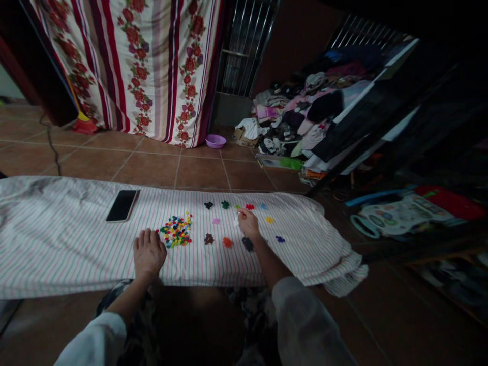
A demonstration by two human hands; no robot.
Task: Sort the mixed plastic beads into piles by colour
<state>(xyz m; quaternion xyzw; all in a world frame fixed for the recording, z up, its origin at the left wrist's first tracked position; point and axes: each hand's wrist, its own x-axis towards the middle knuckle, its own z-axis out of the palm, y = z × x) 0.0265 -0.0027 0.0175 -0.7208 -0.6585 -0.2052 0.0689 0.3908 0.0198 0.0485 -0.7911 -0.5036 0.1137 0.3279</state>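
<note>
- White cloth with thin pink and grey stripes (pixel 76 244), head view: covers the long low surface. Landmark on it is the loose multicolour pile of tiny pieces (pixel 176 231), mostly red, yellow, green, blue.
- Left hand (pixel 149 251): palm down on the cloth, fingers extended and close together, just left of the pile; fingertips at its edge. Grips nothing visible.
- Right hand (pixel 247 222): well right of the pile, thumb and fingers drawn together. Can't tell if a piece is between them. Fingertips right by the small light-green cluster (pixel 237 207); small white cluster (pixel 236 222) just beside the hand, partly covered.
- Sorted clusters, all right of the pile. Far side: black (pixel 208 205), dark green (pixel 225 204), red (pixel 249 207), light blue (pixel 263 206).
- Level with pile: pink (pixel 216 221), closer in; yellow (pixel 269 219), well out past the right hand.
- Nearer the person: brown (pixel 209 239), orange (pixel 227 242), dark grey (pixel 247 244) at the right wrist, dark blue (pixel 280 239) furthest from pile.
- Dark-screened flat phone (pixel 122 206): left of pile, toward the far edge.
- Floor beyond pile: round purple bowl (pixel 216 141), heap of mixed clothes (pixel 305 112) off right, floral striped curtain (pixel 152 66) hanging behind.
</note>
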